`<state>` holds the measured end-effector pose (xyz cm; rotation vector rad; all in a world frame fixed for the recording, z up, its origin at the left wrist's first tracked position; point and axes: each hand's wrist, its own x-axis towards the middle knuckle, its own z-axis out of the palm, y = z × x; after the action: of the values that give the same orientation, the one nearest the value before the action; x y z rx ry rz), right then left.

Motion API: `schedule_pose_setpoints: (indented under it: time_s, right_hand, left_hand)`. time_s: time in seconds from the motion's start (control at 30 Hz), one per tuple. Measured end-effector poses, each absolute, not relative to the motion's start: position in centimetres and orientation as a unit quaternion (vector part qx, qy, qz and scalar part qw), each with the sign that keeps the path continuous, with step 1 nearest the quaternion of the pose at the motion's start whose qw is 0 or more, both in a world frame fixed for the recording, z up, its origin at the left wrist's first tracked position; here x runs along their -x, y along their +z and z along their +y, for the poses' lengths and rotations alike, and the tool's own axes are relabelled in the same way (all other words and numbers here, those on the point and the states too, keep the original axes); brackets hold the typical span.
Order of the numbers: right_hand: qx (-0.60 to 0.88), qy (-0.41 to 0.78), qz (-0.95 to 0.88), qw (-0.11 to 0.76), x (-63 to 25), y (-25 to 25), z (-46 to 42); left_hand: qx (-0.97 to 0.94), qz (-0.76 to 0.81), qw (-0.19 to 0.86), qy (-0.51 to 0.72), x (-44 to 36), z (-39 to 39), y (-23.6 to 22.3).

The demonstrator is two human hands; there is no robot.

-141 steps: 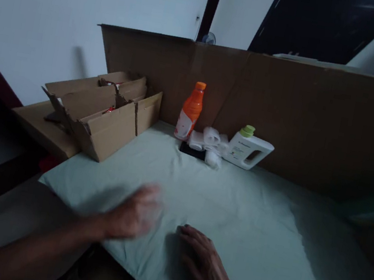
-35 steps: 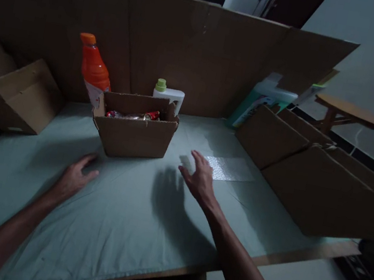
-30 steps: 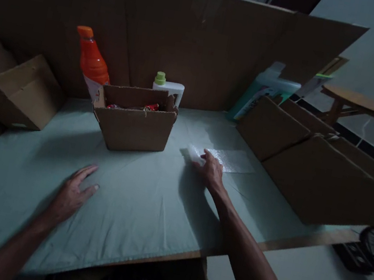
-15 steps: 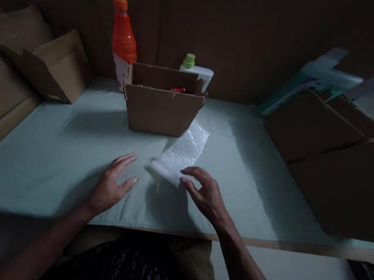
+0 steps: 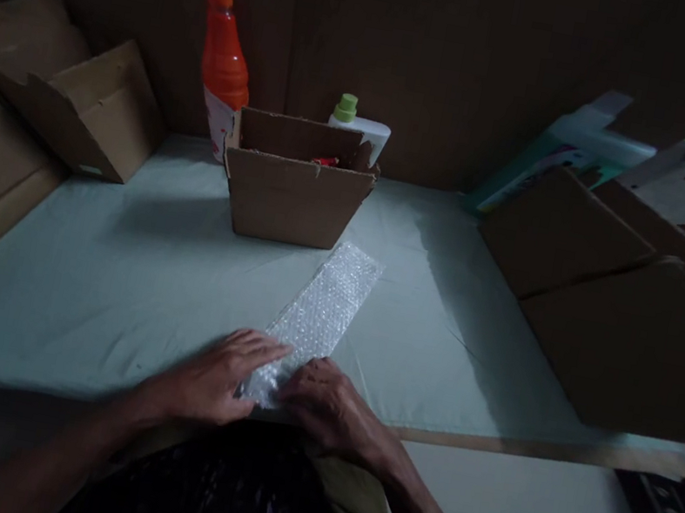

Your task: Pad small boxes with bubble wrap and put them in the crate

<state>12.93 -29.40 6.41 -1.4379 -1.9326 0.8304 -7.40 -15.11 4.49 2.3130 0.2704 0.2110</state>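
Observation:
A strip of clear bubble wrap [image 5: 330,298] lies flat on the table, slanting from near the cardboard box down to the front edge. My left hand [image 5: 219,376] rests at its near left side, fingers stretched over the sheet and thumb apart from them. At the near right corner, my right hand [image 5: 330,405] is curled, its fingers closed on the wrap's end; its fingertips are partly hidden. Beyond the strip stands a small open cardboard box [image 5: 295,202], with something red [image 5: 325,162] just showing inside.
Behind the box stand an orange bottle [image 5: 224,68] and a white bottle with a green cap [image 5: 345,108]. Open cardboard boxes [image 5: 104,104] sit at the left. At the right, a larger box [image 5: 638,344] holds teal bottles [image 5: 553,152]. A pale green cloth [image 5: 182,264] covers the table.
Both hands have moved toward the table's near edge. The bubble wrap has been drawn nearer and now lies stretched out, clear of the box, with my right hand closed on its end.

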Motion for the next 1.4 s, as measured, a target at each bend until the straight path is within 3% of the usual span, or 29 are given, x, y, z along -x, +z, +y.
schedule_pose_setpoints:
  time_s: [0.1, 0.2, 0.3, 0.47, 0.57, 0.67, 0.77, 0.93, 1.07, 1.23, 1.4]
  right_hand:
    - [0.51, 0.376, -0.708, 0.311, -13.8, 6.8, -30.0]
    - [0.568, 0.324, -0.673, 0.346, -15.4, 6.3, -28.9]
    - [0.615, 0.235, -0.696, 0.288, -15.9, 5.2, -26.7]
    - [0.559, 0.2, -0.779, 0.2, -14.2, 4.8, -24.0]
    - [0.576, 0.214, -0.746, 0.256, -14.5, 5.6, -25.4]
    - [0.574, 0.317, -0.678, 0.332, -15.7, 6.7, -28.4]
    - [0.58, 0.385, -0.635, 0.336, -15.6, 6.7, -30.9]
    - [0.687, 0.185, -0.632, 0.307, -12.6, 3.4, -30.8]
    - [0.693, 0.036, -0.649, 0.313, -12.0, 3.0, -30.8]
    - [0.625, 0.061, -0.717, 0.302, -11.2, 4.4, -32.3]
    - [0.63, 0.066, -0.703, 0.323, -9.6, 3.1, -31.6]
  left_hand:
    - [-0.923, 0.097, 0.365, 0.079, 8.9, -17.1, 4.7]
    - [-0.922, 0.102, 0.354, 0.118, 9.6, -19.1, 5.1]
    - [-0.919, 0.097, 0.353, 0.144, 9.9, -20.8, 5.3]
    - [-0.91, 0.101, 0.38, 0.132, 10.2, -21.3, 4.9]
    - [-0.877, 0.182, 0.427, 0.124, 10.0, -20.5, 4.9]
    - [-0.833, 0.267, 0.469, 0.12, 9.5, -19.6, 5.0]
    - [-0.828, 0.292, 0.461, 0.131, 8.9, -19.0, 4.6]
    - [-0.882, 0.303, 0.313, 0.181, 8.3, -18.8, 2.9]
    - [-0.901, 0.307, 0.222, 0.211, 8.6, -18.8, 2.4]
    - [-0.894, 0.274, 0.187, 0.302, 9.6, -18.9, 3.4]
    - [-0.92, 0.168, 0.226, 0.274, 10.5, -19.5, 4.0]
